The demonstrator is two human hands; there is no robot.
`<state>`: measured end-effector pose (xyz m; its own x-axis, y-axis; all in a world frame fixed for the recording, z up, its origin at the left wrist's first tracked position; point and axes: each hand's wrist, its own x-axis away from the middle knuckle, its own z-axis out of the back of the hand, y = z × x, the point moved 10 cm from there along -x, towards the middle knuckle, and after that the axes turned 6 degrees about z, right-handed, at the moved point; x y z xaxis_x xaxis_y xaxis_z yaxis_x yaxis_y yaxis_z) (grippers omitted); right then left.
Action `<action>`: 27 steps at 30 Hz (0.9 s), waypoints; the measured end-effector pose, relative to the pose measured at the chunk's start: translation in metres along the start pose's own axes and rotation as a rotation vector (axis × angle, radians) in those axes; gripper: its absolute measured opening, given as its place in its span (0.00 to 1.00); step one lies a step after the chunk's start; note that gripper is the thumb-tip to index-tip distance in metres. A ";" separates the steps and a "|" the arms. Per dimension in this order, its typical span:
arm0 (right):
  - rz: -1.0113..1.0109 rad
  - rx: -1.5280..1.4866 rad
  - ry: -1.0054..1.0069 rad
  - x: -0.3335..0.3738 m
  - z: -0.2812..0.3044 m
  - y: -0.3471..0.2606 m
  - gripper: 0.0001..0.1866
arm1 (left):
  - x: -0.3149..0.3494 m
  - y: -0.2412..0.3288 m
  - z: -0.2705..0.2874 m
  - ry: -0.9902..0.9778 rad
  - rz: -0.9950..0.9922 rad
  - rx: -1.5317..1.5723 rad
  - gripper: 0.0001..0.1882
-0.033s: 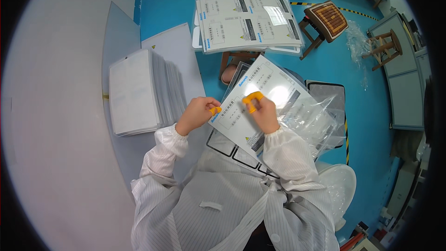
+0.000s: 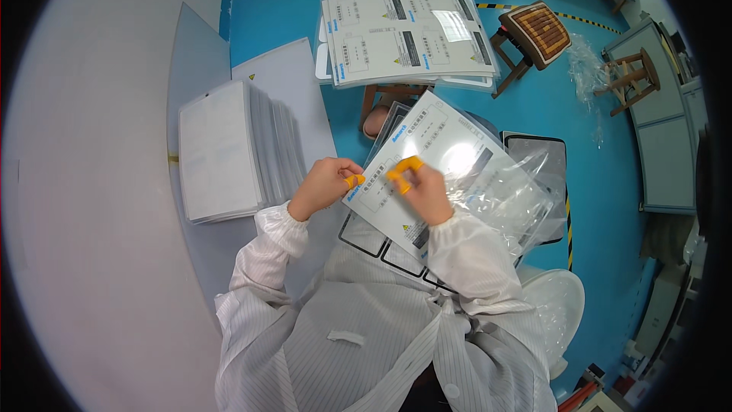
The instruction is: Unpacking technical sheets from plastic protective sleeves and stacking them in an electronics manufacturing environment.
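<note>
A white printed panel (image 2: 419, 130) with a glossy face lies slanted across my lap. My left hand (image 2: 329, 185) pinches its left corner between thumb and fingers, a yellow finger cot on the thumb. Over the panel's left half is my right hand (image 2: 427, 189), its yellow-capped thumb and finger curled together in a pinch; what is between them, if anything, is too small to make out. Crumpled clear plastic film (image 2: 507, 202) covers the panel's right part, beside my right wrist. Under the panel, black-outlined sheets (image 2: 400, 261) show at its lower edge.
To the left, a stack of white panels (image 2: 217, 154) stands on a grey surface (image 2: 286, 69). Ahead, more printed panels (image 2: 408, 34) are piled on a stool. Another stool with a brown cushion (image 2: 536, 34) stands far right, near loose plastic film (image 2: 585, 69) on the blue floor.
My right hand has shifted slightly left over the panel, and its fingertips have drawn closer together. The clear film on the right has moved a little. My left hand stays at the corner.
</note>
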<state>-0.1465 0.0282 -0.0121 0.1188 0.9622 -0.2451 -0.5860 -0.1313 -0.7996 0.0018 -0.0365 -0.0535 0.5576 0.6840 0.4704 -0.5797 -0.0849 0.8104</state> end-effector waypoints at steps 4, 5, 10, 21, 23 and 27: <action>0.125 0.053 -0.097 0.025 -0.055 -0.044 0.15 | -0.001 0.006 0.001 0.045 0.013 -0.025 0.08; 0.200 0.102 -0.127 0.028 -0.064 -0.052 0.17 | -0.002 0.007 0.001 0.042 -0.004 -0.014 0.07; -0.030 0.143 0.090 0.014 -0.023 0.001 0.16 | 0.004 0.006 -0.002 -0.018 -0.002 0.054 0.06; -0.091 0.076 0.001 0.021 -0.044 -0.010 0.15 | 0.003 0.006 -0.003 0.002 -0.002 0.013 0.06; -0.153 0.057 0.006 0.019 -0.034 0.005 0.15 | 0.003 0.000 -0.004 0.001 0.014 0.042 0.06; -0.106 0.022 -0.043 0.020 -0.035 -0.021 0.13 | 0.001 0.000 -0.004 -0.004 0.037 0.040 0.05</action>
<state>-0.1033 0.0422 -0.0197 0.1468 0.9799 -0.1352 -0.5894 -0.0231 -0.8075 0.0003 -0.0331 -0.0547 0.5389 0.6765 0.5018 -0.5755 -0.1393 0.8059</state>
